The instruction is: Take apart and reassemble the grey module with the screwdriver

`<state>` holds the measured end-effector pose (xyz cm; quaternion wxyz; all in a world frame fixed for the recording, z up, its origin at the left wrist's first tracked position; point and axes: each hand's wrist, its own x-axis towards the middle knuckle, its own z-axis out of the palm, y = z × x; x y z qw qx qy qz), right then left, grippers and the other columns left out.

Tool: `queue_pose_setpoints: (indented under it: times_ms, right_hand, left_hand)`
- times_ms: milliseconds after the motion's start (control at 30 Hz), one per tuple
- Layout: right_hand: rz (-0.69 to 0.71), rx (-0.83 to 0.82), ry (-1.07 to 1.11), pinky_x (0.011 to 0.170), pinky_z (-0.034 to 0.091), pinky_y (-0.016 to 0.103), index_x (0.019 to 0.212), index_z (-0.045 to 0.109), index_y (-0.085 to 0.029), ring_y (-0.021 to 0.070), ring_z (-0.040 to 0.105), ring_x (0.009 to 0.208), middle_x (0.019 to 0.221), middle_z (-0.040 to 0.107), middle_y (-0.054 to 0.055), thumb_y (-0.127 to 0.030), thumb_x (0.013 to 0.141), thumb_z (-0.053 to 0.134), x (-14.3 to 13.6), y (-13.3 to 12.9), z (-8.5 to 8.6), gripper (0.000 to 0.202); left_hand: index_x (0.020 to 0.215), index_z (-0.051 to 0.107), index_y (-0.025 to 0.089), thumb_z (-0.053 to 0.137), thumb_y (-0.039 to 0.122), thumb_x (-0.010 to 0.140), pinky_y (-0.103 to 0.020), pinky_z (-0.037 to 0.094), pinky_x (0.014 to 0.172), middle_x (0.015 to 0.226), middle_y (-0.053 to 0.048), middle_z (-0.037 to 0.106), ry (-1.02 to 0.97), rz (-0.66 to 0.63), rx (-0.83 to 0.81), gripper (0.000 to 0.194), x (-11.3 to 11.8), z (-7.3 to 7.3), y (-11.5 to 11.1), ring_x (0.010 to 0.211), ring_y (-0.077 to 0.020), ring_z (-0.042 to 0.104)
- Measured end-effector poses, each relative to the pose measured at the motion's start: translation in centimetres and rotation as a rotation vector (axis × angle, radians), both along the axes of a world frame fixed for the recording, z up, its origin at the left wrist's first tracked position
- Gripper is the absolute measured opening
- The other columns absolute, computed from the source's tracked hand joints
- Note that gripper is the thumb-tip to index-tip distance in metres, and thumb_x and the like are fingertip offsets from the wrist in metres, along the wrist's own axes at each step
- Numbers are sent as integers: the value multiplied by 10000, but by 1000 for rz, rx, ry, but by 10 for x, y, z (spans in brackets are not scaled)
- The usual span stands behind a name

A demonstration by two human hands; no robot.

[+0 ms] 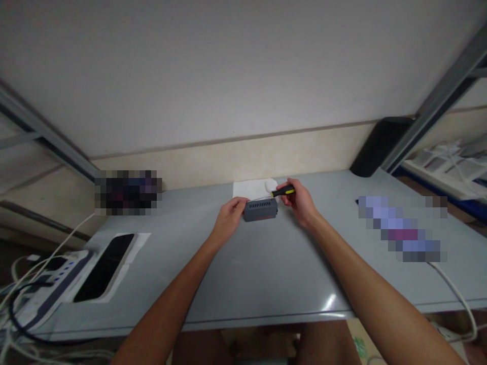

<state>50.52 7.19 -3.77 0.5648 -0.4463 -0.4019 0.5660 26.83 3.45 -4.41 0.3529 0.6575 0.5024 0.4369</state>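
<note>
Grey vented box (261, 210), at counter (228, 284): one end is clamped by left hand (228, 215) fingers. Screwdriver (284, 190), beside box top: gripped by right hand (302, 200) fingers. Casing: apparently closed; no detached part is seen.

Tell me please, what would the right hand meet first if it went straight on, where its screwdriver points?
Most likely the left hand, whose fingers hold the left end of the grey box: the screwdriver in the right hand points towards them. Depth is unclear, so it may pass just above.
</note>
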Motion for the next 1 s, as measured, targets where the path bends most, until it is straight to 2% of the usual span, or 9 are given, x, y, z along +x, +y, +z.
queue_pose_setpoints:
  times_ms: [100,333,500,700,1000]
  right_hand:
    - [2,-2,0,516,234,311,841,745,-186,139,391,488,509,517,3,-574,916,560,1,0,0,437]
    - [10,-4,6,520,229,314,824,743,-178,133,383,486,516,515,0,-551,902,561,-1,-2,4,422]
    - [7,-1,20,518,247,315,843,741,-178,135,385,485,521,516,-1,-562,892,573,-2,-2,3,422]
    - [18,12,2,519,237,318,835,735,-188,136,387,484,524,506,-3,-597,894,579,0,0,0,441]
    - [8,19,23,505,245,310,806,744,-177,124,371,471,505,501,-1,-546,914,569,-1,-1,3,423]
  left_hand:
    - [1019,754,190,565,543,974,-312,508,809,907,-58,740,4,11,-1,403,0,-2,1,903,-226,671]
    - [1005,769,179,497,473,1017,-311,518,814,907,-54,751,-12,5,12,401,1,-1,0,875,-212,674]
    - [987,767,181,500,501,1021,-307,526,809,905,-50,759,-3,15,24,418,3,-3,1,893,-215,682]
    - [965,760,181,563,510,971,-316,524,831,932,-60,771,-14,6,9,384,3,-4,1,934,-232,690]
    - [916,760,187,581,434,912,-327,513,811,916,-59,761,-69,14,-55,306,3,-5,7,890,-230,678]
